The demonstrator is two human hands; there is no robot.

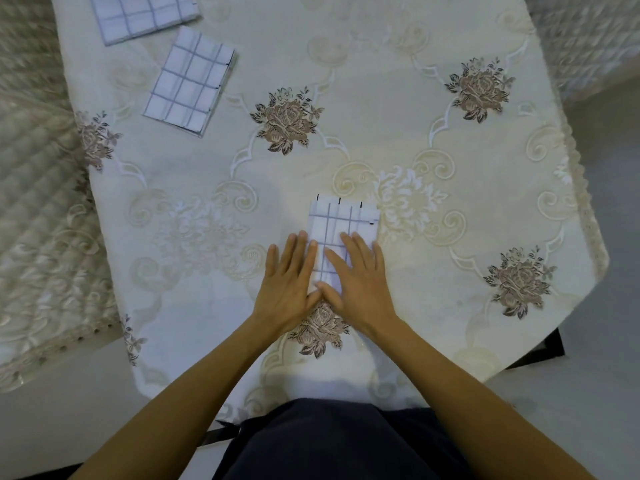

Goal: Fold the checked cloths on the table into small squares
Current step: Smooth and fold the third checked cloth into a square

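A white cloth with grey checks lies folded into a narrow rectangle near the middle of the table. Both hands rest flat on its near half. My left hand presses its left edge with fingers spread, partly on the tablecloth. My right hand lies across the cloth's right side, palm down, fingers pointing up and left. The two thumbs meet at the cloth's near end. A second folded checked cloth lies at the upper left. A third, larger one sits at the top left, cut by the frame.
The table wears a cream tablecloth with brown embroidered roses. Quilted upholstery stands along the left side, and more is at the top right. Grey floor shows at the right and below. My dark clothing is at the bottom.
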